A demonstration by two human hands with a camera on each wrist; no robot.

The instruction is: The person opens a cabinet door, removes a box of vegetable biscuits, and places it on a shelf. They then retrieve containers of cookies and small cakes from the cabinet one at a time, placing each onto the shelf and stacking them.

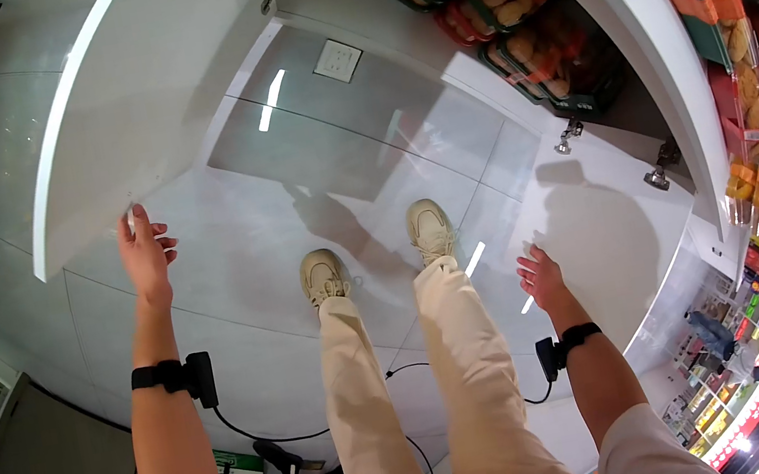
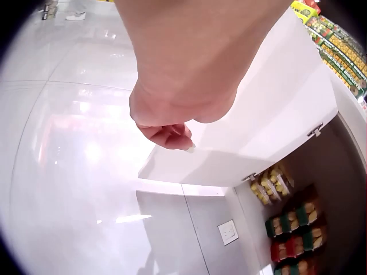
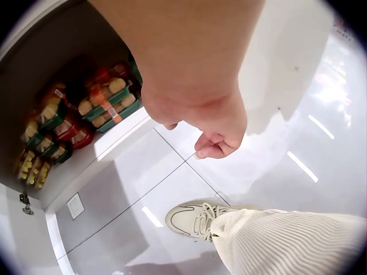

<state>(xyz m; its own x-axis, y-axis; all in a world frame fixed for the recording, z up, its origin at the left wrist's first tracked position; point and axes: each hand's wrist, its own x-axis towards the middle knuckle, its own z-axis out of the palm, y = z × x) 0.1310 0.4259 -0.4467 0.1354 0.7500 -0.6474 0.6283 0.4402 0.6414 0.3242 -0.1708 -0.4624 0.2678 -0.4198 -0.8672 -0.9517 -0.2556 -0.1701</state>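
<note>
Both left door (image 1: 128,109) and right door (image 1: 616,226) look stiff but easily swung, best held at free edges; left hand (image 1: 146,258) and right hand (image 1: 543,276) hold nothing, fingers loosely bent.

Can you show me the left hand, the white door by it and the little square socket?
Left hand (image 1: 148,259): head view, around the middle of the hand.
White door (image 1: 143,106): head view, on its flat panel.
Square socket (image 1: 337,61): head view, middle of its plate.
</note>
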